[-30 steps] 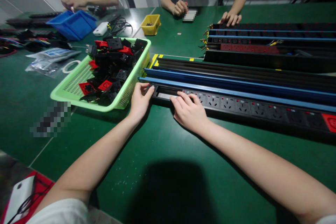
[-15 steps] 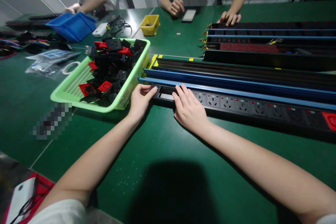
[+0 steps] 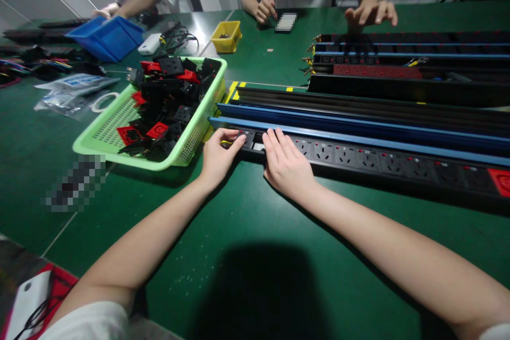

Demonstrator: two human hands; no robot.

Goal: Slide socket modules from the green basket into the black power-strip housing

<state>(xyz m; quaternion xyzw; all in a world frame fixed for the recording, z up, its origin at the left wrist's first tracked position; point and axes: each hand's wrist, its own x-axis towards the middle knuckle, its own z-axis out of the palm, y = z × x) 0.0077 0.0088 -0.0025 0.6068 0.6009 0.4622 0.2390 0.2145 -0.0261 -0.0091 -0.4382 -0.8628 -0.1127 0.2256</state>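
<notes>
A long black power strip [image 3: 345, 156] with a row of black socket modules lies before me, one red socket [image 3: 500, 180] at its right. My left hand [image 3: 221, 155] is at the strip's left end, thumb and fingers pinching a black socket module [image 3: 247, 139] in the channel. A short pale gap separates that module from my right hand [image 3: 287, 164]. The right hand rests flat over the strip, fingers stretched out, covering part of the row. A green basket [image 3: 183, 154] of black and red socket modules stands left of my left hand.
Blue-edged rails [image 3: 358, 133] lie just behind the strip, with more strips [image 3: 398, 82] beyond. A yellow bin [image 3: 226, 37], a blue bin [image 3: 105, 38] and plastic bags [image 3: 74, 93] are on the green table [image 3: 247, 223]. Two people sit across, one with a hand [image 3: 372, 13] raised above the far strips.
My left hand has slid the socket module rightward along the channel, narrowing the pale gap. My right hand has stayed in place. The person opposite has lifted a hand off the far strips.
</notes>
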